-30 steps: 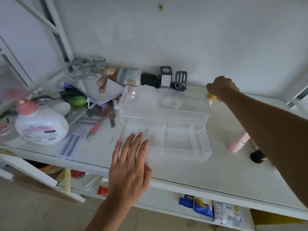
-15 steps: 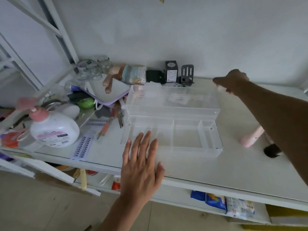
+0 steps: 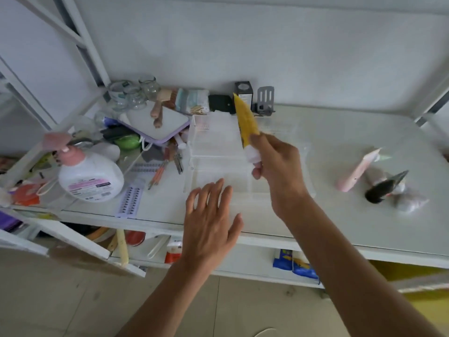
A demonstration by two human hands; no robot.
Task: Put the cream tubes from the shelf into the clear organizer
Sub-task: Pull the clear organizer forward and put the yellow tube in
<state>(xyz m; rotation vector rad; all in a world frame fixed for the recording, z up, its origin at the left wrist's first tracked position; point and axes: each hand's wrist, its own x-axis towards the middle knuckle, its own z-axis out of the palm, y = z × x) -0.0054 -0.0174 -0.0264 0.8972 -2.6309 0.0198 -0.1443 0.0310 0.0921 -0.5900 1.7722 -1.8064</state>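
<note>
My right hand (image 3: 277, 164) is shut on a yellow cream tube (image 3: 245, 120) with a white cap, held above the clear organizer (image 3: 209, 152) with its crimped end pointing up and away. The organizer sits mid-shelf, its compartments showing nothing inside. Fingers spread, my left hand (image 3: 211, 217) hovers at the organizer's near edge and holds nothing. A pink cream tube (image 3: 357, 170) and a black tube (image 3: 384, 187) lie together on the shelf to the right, next to a blurred pale tube (image 3: 410, 200).
The left part of the white shelf (image 3: 340, 227) is crowded: a pump lotion bottle (image 3: 90, 176), a mirror (image 3: 155, 120), glass jars (image 3: 131, 92), pens and a green item. A small black box (image 3: 243, 90) and a grey stand (image 3: 265, 100) sit by the wall. A lower shelf holds packets.
My right hand has come back from the far right of the shelf with the yellow tube and now holds it over the organizer. My left hand stays near the organizer's front.
</note>
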